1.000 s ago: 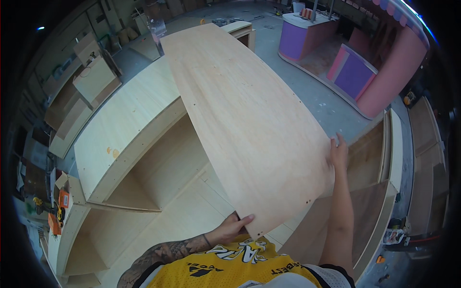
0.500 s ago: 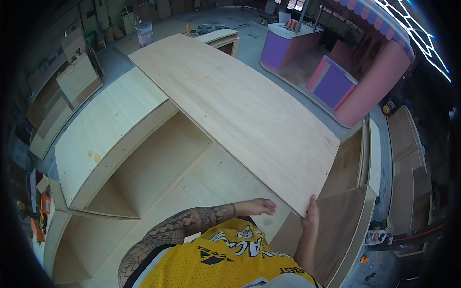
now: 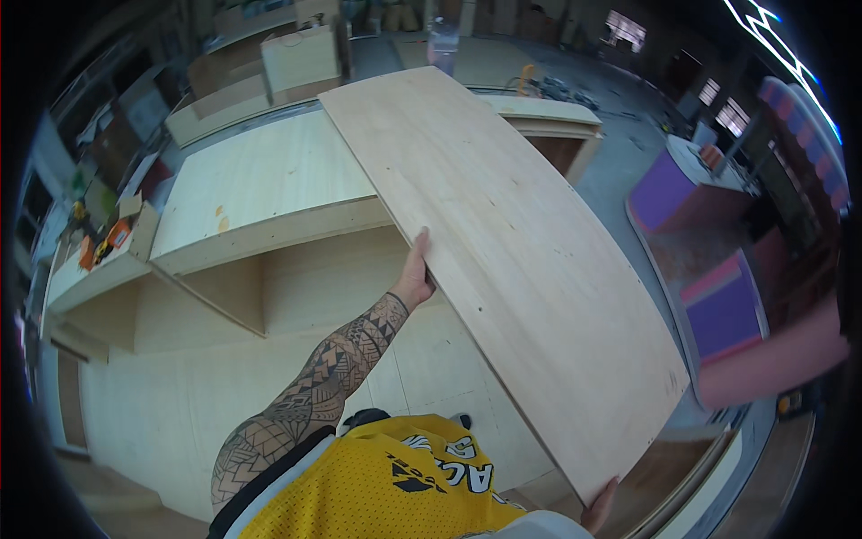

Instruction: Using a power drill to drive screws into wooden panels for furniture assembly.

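A long plywood panel slants across the middle of the view, its far end over a pale wooden counter. My left hand grips the panel's near long edge, thumb on top and fingers hidden beneath. At the near right corner, my right hand is closed on the edge; only its thumb side shows and the other fingers are out of sight under the board.
Below the counter are open wooden compartments. Orange tools lie on the left end. Another wooden cabinet piece stands behind the panel. A purple and pink booth stands at the right.
My view has swung left. My left hand has reached forward from beside my body and taken hold of the panel's long edge. The right hand stays at the near corner.
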Demonstrator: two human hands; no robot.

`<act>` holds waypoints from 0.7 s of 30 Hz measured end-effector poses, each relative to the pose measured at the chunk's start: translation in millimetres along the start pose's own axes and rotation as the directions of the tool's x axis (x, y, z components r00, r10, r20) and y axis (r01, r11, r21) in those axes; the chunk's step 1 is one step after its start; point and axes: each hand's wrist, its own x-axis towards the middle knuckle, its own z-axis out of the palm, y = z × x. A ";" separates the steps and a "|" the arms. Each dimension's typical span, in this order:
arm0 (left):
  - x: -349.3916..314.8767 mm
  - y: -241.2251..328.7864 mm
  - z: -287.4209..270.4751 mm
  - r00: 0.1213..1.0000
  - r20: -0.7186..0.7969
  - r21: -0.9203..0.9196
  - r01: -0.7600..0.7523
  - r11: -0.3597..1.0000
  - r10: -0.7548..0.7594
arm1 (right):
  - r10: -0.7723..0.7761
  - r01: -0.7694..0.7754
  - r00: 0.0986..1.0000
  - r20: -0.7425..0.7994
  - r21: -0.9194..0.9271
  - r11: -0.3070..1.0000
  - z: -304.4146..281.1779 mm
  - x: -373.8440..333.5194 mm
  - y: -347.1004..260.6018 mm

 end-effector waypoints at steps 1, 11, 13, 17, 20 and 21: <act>-0.6 -5.4 5.6 0.999 -0.040 -0.017 -0.016 1.000 0.015 | -0.004 0.003 1.000 -0.019 -0.049 0.999 -1.4 14.4 -16.9; -35.3 -32.5 19.2 0.996 0.010 -0.002 0.092 0.996 -0.092 | -0.322 0.080 0.907 -0.272 -0.638 0.766 75.3 -10.4 -173.6; -52.5 -22.9 17.1 0.997 0.000 -0.019 0.073 0.997 -0.073 | -0.346 0.054 0.889 -0.299 -0.682 0.729 89.9 -32.5 -192.2; -95.8 7.8 -4.6 0.995 -0.085 -0.010 0.046 0.999 -0.047 | -0.365 0.037 0.888 -0.281 -0.747 0.664 121.0 -35.4 -213.5; -105.6 3.5 -7.4 0.993 -0.098 -0.024 0.060 0.998 -0.062 | -0.368 0.053 0.899 -0.237 -0.775 0.629 138.9 -14.5 -225.7; -106.1 1.7 -8.3 0.993 -0.094 -0.028 0.063 0.998 -0.065 | -0.371 0.061 0.902 -0.222 -0.784 0.618 145.0 -10.2 -227.3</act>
